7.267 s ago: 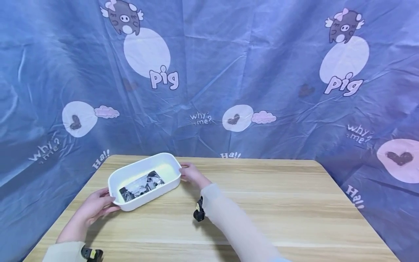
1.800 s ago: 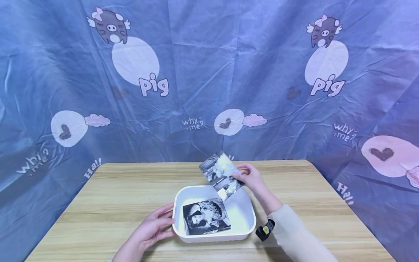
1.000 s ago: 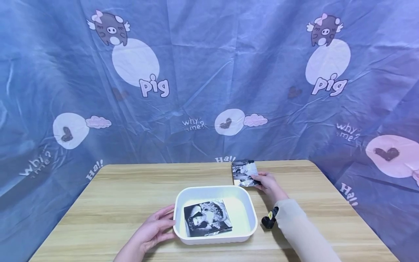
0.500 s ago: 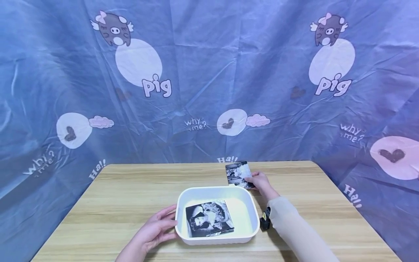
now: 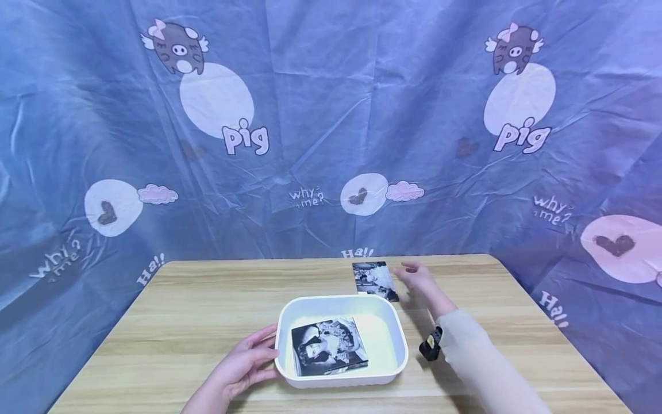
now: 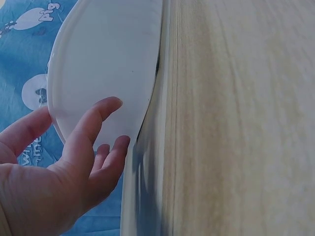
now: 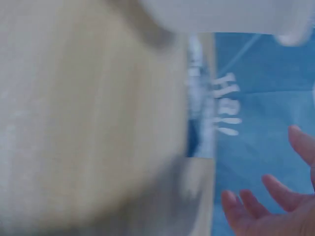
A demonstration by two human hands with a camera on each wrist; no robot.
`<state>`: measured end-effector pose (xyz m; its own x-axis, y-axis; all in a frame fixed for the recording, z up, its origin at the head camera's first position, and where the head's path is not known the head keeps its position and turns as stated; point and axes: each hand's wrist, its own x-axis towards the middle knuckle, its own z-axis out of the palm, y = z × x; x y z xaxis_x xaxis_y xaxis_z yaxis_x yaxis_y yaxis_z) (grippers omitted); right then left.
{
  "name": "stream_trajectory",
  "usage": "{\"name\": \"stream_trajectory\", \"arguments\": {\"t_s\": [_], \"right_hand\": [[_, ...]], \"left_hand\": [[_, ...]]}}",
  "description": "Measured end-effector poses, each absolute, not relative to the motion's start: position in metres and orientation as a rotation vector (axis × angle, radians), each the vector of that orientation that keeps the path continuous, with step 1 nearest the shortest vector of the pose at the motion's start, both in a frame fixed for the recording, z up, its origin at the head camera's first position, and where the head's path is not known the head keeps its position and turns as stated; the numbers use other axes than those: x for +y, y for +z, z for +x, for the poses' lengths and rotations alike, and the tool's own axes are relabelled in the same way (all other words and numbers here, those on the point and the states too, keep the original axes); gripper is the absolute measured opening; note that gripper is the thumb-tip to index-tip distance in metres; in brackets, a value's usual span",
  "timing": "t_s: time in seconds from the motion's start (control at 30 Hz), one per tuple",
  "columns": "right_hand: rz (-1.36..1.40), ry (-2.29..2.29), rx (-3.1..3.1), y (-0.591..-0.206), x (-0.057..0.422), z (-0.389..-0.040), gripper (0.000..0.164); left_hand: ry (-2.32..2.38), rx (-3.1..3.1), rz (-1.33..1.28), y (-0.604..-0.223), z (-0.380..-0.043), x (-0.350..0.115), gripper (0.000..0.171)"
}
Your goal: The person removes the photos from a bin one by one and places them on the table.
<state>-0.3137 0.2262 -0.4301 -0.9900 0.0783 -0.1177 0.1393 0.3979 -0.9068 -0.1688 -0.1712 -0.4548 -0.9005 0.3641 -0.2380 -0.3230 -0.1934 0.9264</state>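
A white rectangular plastic box (image 5: 380, 376) stands on the table. My left hand (image 5: 247, 362) rests against its left end, the thumb at the rim. In the left wrist view, the loosely spread fingers of my left hand (image 6: 74, 167) touch the outer wall of the box (image 6: 108, 54). Inside the box lies a stack of black-and-white photo prints (image 5: 331, 345), toward the left. Behind the box, another black-and-white photo stack (image 5: 373, 279) lies on the table, its near edge partly hidden by the rim. My right hand (image 5: 419, 282) is just right of it, fingers apart and holding nothing.
The wooden table (image 5: 207, 305) ends at a blue curtain (image 5: 310, 115) printed with pigs and words, which also hangs along both sides. A black wrist camera (image 5: 430, 345) sits under the right sleeve, close to the right end of the box.
The box came from the back left to the front middle. My right hand lifted a photo stack out, set it down behind the box and let go, drawing away right. The left hand stayed put lately.
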Motion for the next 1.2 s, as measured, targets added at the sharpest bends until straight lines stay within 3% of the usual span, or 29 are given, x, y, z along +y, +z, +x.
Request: {"name": "stream_trajectory", "arguments": {"t_s": [0.2,0.4,0.77,1.03,1.2], "right_hand": [[-0.081,-1.896,2.402,-0.407,0.227,-0.305,0.063],[-0.418,-1.808,2.384,-0.393,0.211,-0.287,0.063],[-0.906,-1.591,2.172,-0.4,0.159,-0.254,0.07],[-0.903,-1.348,2.267,-0.423,0.135,-0.246,0.066],[-0.871,-1.114,2.424,-0.435,0.125,-0.246,0.072]], "left_hand": [[2.135,1.641,0.048,-0.455,-0.169,-0.172,0.081],[2.133,1.644,0.047,-0.454,-0.169,-0.173,0.081],[2.127,1.652,0.048,-0.454,-0.169,-0.174,0.082],[2.121,1.641,0.064,-0.454,-0.17,-0.174,0.081],[2.115,1.648,0.062,-0.454,-0.169,-0.173,0.081]]}}
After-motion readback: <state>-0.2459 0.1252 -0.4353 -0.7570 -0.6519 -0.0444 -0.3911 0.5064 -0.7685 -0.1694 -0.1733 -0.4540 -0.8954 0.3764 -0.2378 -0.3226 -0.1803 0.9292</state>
